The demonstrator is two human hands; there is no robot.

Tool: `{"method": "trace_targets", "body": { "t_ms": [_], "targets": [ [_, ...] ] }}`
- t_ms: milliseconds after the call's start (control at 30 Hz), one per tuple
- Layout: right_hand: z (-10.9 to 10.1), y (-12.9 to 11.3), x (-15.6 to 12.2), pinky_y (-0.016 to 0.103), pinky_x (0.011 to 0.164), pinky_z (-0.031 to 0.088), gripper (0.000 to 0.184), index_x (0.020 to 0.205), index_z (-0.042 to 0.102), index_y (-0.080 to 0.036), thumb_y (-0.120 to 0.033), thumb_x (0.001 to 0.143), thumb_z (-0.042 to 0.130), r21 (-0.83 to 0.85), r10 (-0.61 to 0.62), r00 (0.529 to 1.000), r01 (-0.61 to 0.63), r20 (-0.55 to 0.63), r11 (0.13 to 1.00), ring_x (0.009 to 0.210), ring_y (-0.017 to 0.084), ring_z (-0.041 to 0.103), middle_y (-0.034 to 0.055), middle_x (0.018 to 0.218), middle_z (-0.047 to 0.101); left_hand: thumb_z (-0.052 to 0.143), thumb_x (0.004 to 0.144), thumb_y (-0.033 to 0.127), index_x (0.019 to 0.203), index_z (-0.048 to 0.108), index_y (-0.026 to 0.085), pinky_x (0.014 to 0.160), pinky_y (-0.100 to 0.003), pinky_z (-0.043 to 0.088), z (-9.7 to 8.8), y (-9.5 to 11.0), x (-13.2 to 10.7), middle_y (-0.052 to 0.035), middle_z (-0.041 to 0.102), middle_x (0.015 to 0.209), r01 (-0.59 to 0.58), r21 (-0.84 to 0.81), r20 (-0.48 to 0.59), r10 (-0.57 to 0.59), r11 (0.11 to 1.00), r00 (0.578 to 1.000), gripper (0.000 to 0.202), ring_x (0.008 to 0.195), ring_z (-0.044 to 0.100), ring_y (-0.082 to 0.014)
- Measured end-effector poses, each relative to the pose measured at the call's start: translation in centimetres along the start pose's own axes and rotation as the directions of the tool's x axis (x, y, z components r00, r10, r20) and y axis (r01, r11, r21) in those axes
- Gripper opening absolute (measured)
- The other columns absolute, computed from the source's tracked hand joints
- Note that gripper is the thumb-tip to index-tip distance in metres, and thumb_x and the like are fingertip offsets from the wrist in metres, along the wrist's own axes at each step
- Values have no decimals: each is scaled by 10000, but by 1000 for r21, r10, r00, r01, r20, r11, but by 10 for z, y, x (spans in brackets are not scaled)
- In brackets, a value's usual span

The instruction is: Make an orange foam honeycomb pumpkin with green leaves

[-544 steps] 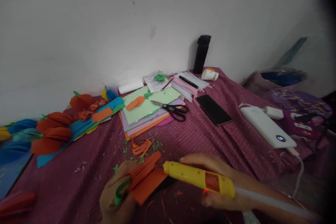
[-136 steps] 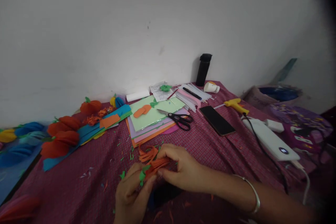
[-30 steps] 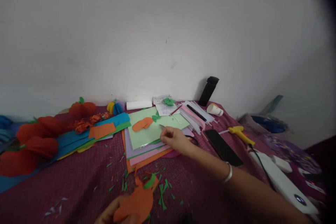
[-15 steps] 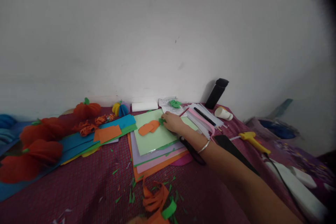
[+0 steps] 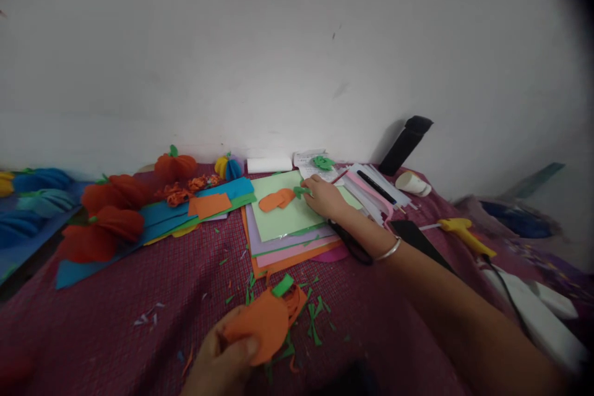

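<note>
In the head view, my left hand (image 5: 223, 352) is at the bottom centre, thumb and fingers closed on a flat orange paper cutout (image 5: 262, 325). A green paper strip (image 5: 283, 285) shows at the cutout's top, and orange paper scraps (image 5: 295, 303) lie behind it. My right hand (image 5: 322, 196) reaches over a pale green paper pack (image 5: 278, 226), its fingertips closed on a small green paper piece (image 5: 301, 190). Left of those fingertips, overlapping rounded orange cutouts (image 5: 277, 199) lie on the pack.
Paper pumpkins (image 5: 116, 192) and blue strips (image 5: 162, 213) lie left. Right are a black bottle (image 5: 405, 145), a white container (image 5: 413, 184), a marker (image 5: 377, 187), and a yellow glue gun (image 5: 457, 232) with its cord. Green clippings (image 5: 315, 322) are scattered on the maroon cloth.
My left hand has risen into view with the orange cutout. The view has shifted, so the table things appear further right and higher. My right hand stays at the green paper piece.
</note>
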State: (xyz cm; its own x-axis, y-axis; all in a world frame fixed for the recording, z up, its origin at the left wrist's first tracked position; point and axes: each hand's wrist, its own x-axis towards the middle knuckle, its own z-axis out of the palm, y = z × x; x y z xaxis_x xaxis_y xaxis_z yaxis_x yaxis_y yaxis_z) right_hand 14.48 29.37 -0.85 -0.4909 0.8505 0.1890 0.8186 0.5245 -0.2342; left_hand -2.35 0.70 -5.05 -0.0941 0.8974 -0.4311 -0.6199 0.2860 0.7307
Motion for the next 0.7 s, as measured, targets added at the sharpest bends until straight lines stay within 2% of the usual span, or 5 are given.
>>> {"method": "trace_targets", "body": {
  "t_ms": [167, 267, 367, 533, 700],
  "targets": [
    [-6, -9, -8, 321, 821, 435, 270, 1109, 630, -126, -131, 862, 521, 153, 27, 999, -21, -39, 988, 885, 208, 624, 141, 1161, 597, 675, 689, 238, 776, 677, 193, 618, -274, 507, 2, 6, 5, -10, 681, 705, -299, 408, -82, 361, 863, 929, 98, 641, 637, -179],
    [-9, -30, -37, 294, 794, 445, 170, 972, 650, -139, -156, 874, 512, 310, -14, 1000, 13, -1, 950, 838, 177, 616, 92, 1005, 647, 629, 700, 87, 722, 632, 208, 620, -230, 495, -1, 26, -2, 6, 666, 735, -639, 747, 278, 787, 183, 550, 123, 669, 629, -149],
    [-8, -59, -87, 249, 638, 463, 272, 775, 637, -160, -336, 919, 488, 502, -104, 984, 17, 146, 864, 672, 149, 611, 28, 709, 639, 623, 735, 19, 826, 620, 187, 712, -247, 509, -4, 41, -10, -29, 679, 797, -615, 689, 613, 761, -383, 212, 191, 744, 629, -153],
    [0, -101, -164, 253, 559, 473, 691, 806, 624, -142, -801, 785, 420, 881, -305, 835, -472, 457, 29, 576, 123, 599, 67, 751, 661, 608, 828, 39, 889, 612, 110, 757, -334, 519, -5, 36, -13, -118, 691, 803, -503, 558, 796, 597, -660, 100, 94, 792, 629, -216],
    [2, -122, -181, 209, 481, 429, 421, 775, 594, -149, -545, 699, 715, 744, -180, 755, -654, 630, -138, 496, 95, 536, -9, 599, 599, 561, 867, 89, 907, 631, 116, 720, -382, 498, 3, 20, -16, -127, 721, 802, -344, 449, 888, 454, -825, 71, 85, 783, 644, -260]
  ]
}}
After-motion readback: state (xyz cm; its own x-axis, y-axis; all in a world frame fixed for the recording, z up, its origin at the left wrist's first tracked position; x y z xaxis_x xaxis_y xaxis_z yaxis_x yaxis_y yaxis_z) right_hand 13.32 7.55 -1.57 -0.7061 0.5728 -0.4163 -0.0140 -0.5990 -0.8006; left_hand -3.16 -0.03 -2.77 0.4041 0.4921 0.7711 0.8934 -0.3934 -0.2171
